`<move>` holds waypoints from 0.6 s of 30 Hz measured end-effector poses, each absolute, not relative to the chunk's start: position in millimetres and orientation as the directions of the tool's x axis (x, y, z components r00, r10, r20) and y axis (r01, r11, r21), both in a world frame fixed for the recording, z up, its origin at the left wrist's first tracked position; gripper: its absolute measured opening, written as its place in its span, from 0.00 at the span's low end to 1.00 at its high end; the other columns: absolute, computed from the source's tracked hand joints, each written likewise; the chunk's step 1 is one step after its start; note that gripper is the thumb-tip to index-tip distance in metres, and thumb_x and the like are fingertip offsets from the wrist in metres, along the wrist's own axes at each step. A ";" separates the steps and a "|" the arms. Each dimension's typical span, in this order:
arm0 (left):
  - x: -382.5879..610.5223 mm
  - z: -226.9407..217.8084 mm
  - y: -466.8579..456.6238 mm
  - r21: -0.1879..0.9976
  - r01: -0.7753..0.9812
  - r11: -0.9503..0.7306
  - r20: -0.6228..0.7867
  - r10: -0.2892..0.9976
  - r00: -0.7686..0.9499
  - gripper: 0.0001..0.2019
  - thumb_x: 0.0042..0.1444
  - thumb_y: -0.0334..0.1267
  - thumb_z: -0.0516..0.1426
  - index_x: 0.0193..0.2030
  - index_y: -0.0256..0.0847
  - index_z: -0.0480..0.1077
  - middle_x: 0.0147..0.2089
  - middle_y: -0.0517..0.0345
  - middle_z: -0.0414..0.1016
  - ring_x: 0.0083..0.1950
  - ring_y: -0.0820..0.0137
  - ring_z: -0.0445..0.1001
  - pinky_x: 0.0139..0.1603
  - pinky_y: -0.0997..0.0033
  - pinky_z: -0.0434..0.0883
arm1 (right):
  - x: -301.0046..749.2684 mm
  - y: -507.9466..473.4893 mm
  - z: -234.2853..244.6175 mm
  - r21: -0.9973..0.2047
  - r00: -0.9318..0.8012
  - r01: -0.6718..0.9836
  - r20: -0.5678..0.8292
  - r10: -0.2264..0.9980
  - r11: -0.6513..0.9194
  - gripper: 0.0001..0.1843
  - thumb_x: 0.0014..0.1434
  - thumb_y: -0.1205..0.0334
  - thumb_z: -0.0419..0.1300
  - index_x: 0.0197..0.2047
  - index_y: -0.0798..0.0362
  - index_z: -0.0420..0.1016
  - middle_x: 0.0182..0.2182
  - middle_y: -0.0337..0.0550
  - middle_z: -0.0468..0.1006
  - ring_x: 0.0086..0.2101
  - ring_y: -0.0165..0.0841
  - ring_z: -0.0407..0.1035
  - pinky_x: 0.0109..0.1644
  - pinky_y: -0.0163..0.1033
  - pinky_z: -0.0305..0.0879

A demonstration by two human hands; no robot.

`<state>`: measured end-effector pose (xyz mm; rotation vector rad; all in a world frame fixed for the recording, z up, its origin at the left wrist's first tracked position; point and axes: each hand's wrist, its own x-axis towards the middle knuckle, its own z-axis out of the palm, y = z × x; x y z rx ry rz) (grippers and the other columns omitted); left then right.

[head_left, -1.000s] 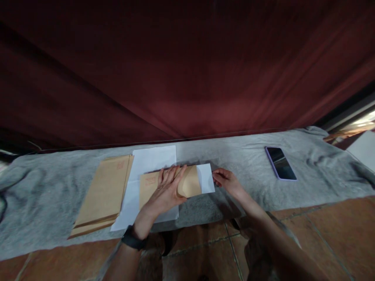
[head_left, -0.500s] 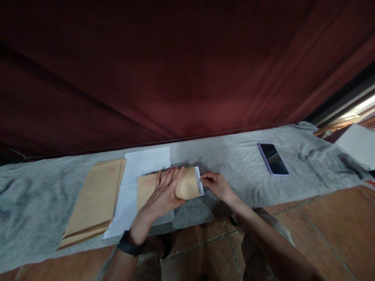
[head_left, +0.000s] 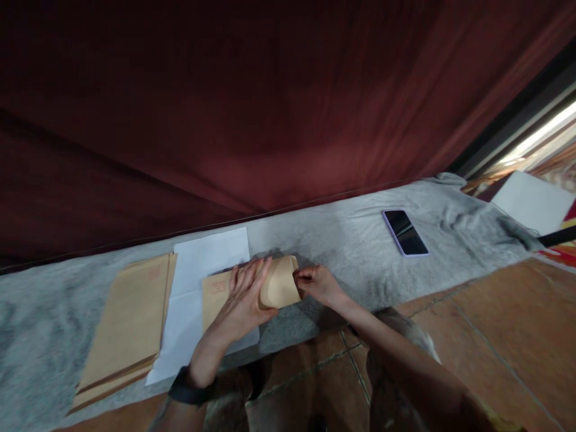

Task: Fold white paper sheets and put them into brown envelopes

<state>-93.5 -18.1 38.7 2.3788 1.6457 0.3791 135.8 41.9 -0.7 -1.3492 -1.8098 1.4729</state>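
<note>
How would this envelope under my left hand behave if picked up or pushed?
The envelope probably flexes easily, since its open end bows. It seems thin paper, so likely light. It might slide, lying partly over smooth-looking white paper.

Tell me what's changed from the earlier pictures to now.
The white slip that stuck out of the envelope has gone leftward into it, out of sight. The right hand followed to the envelope's right end; whether it grips anything is hidden. The left hand stays on the envelope. The envelope stack, white paper and phone lie as before, though the view shifted.
</note>
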 end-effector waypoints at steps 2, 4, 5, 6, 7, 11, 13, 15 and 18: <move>-93.1 38.2 -17.3 0.328 0.878 -0.348 0.077 0.937 0.342 0.55 0.50 0.41 0.65 0.77 0.48 0.34 0.75 0.44 0.53 0.75 0.47 0.51 0.74 0.38 0.44 | 134.5 41.0 1.1 -0.906 -0.427 0.416 -0.269 0.863 -0.077 0.12 0.56 0.68 0.56 0.34 0.52 0.82 0.25 0.35 0.79 0.27 0.29 0.72 0.32 0.31 0.63; -93.0 37.5 -16.3 0.329 0.879 -0.345 0.069 0.937 0.342 0.56 0.50 0.42 0.65 0.77 0.48 0.33 0.74 0.43 0.53 0.74 0.47 0.52 0.73 0.37 0.44 | 133.4 40.2 3.4 -0.900 -0.417 0.422 -0.303 0.857 -0.112 0.12 0.56 0.68 0.55 0.33 0.52 0.82 0.22 0.35 0.77 0.25 0.28 0.71 0.30 0.30 0.61; -93.0 37.0 -15.8 0.328 0.880 -0.344 0.064 0.937 0.342 0.56 0.50 0.42 0.65 0.77 0.48 0.33 0.74 0.43 0.54 0.74 0.46 0.52 0.73 0.37 0.44 | 133.0 39.9 4.8 -0.895 -0.411 0.428 -0.314 0.856 -0.124 0.12 0.56 0.67 0.55 0.33 0.52 0.82 0.22 0.35 0.77 0.25 0.28 0.71 0.30 0.30 0.61; -93.2 36.4 -15.3 0.324 0.882 -0.343 0.062 0.937 0.342 0.56 0.50 0.43 0.65 0.77 0.48 0.33 0.74 0.42 0.54 0.74 0.46 0.53 0.73 0.36 0.44 | 132.8 39.7 6.3 -0.890 -0.404 0.439 -0.319 0.857 -0.124 0.12 0.56 0.67 0.56 0.33 0.52 0.82 0.22 0.35 0.77 0.25 0.29 0.71 0.30 0.30 0.61; -93.4 35.7 -14.7 0.318 0.883 -0.344 0.062 0.937 0.343 0.56 0.50 0.43 0.65 0.77 0.48 0.33 0.74 0.42 0.55 0.73 0.45 0.54 0.73 0.36 0.44 | 132.7 39.6 7.8 -0.882 -0.396 0.457 -0.317 0.862 -0.114 0.12 0.57 0.67 0.56 0.34 0.52 0.83 0.23 0.35 0.77 0.26 0.29 0.72 0.30 0.30 0.60; -94.5 31.9 -12.8 0.295 0.888 -0.354 0.060 0.934 0.352 0.54 0.51 0.43 0.65 0.77 0.48 0.33 0.73 0.41 0.55 0.73 0.45 0.55 0.73 0.36 0.43 | 133.4 39.1 13.1 -0.841 -0.390 0.538 -0.300 0.871 -0.048 0.13 0.57 0.67 0.57 0.37 0.50 0.84 0.26 0.37 0.80 0.28 0.30 0.72 0.31 0.31 0.59; -95.2 29.8 -12.2 0.293 0.887 -0.358 0.064 0.933 0.355 0.54 0.52 0.44 0.64 0.77 0.48 0.34 0.73 0.41 0.55 0.73 0.45 0.55 0.73 0.36 0.43 | 133.8 38.7 14.3 -0.838 -0.388 0.543 -0.300 0.872 -0.047 0.13 0.59 0.67 0.56 0.38 0.50 0.84 0.26 0.37 0.80 0.28 0.30 0.72 0.31 0.31 0.59; -95.9 28.0 -11.9 0.294 0.885 -0.361 0.070 0.931 0.357 0.53 0.52 0.45 0.64 0.77 0.49 0.34 0.73 0.42 0.56 0.72 0.46 0.56 0.73 0.37 0.43 | 134.1 38.2 14.8 -0.850 -0.385 0.524 -0.301 0.872 -0.062 0.14 0.61 0.65 0.55 0.38 0.51 0.83 0.25 0.37 0.79 0.27 0.29 0.71 0.31 0.30 0.59; -96.3 27.0 -11.3 0.294 0.884 -0.364 0.070 0.930 0.360 0.54 0.52 0.46 0.64 0.77 0.48 0.34 0.73 0.42 0.56 0.72 0.46 0.56 0.73 0.38 0.43 | 134.6 38.1 15.8 -0.865 -0.394 0.493 -0.320 0.861 -0.096 0.14 0.63 0.63 0.54 0.35 0.52 0.82 0.22 0.36 0.77 0.25 0.28 0.69 0.30 0.30 0.57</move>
